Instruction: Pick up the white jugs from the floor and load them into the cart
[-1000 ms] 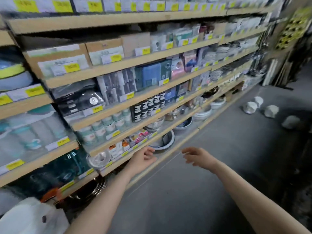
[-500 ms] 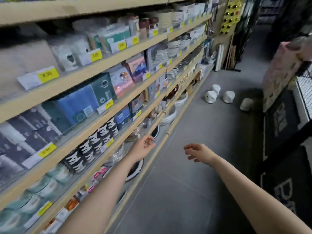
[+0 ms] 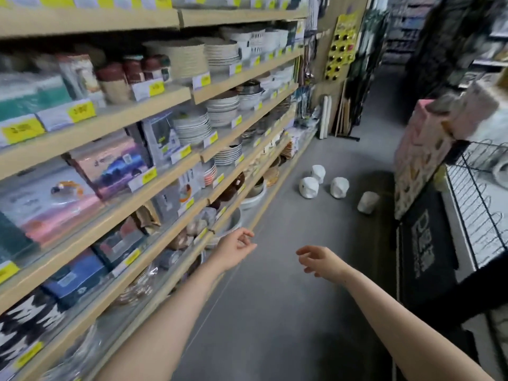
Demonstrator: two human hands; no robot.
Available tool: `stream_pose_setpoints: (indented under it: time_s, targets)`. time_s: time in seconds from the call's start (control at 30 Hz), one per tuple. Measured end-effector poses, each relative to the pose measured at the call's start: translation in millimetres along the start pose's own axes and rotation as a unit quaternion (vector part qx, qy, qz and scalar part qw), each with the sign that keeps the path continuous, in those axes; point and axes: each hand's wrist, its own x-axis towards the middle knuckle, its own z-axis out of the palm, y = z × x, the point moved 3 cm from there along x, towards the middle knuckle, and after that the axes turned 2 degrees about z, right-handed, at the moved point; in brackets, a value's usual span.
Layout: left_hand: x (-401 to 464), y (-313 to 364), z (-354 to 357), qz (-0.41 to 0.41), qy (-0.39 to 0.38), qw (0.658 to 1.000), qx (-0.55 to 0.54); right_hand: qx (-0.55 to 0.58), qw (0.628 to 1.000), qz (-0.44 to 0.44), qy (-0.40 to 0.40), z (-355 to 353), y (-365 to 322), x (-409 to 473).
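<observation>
Both bare forearms reach forward over the grey floor [image 3: 275, 312], held out in the air. Left hand [image 3: 233, 250] sits just beside the lowest edge of the shelving [image 3: 170, 166], fingers loosely curled and relaxed, holding nothing, touching nothing. Right hand [image 3: 321, 261] hangs over the floor, apart from the shelving, fingers loose and slightly spread, also empty.

Shelving runs down the left side, packed with plates, bowls and boxed goods; yellow price tags [image 3: 82, 112] along the shelf edges, digits too blurred to read. Black wire cart [image 3: 478, 215] stands across the aisle from the shelving, dark mat with white lettering leaning under it, unreadable.

Four white jugs [image 3: 309, 187] sit on the floor far down the aisle: three clustered near the foot of the shelving, one apart toward the cart. All well away from both hands.
</observation>
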Motion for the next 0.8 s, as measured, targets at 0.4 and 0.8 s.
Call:
stream_pose_setpoints:
  time_s: [0.4,0.8]
  targets:
    - [240,25,51,-0.006,-0.038,0.997,0.065,0.036,0.997,-0.002,0.065,-164,31,204]
    - [539,52,50,0.036,-0.092,0.989,0.113,0.055,0.991,0.067,0.1,-295,22,405]
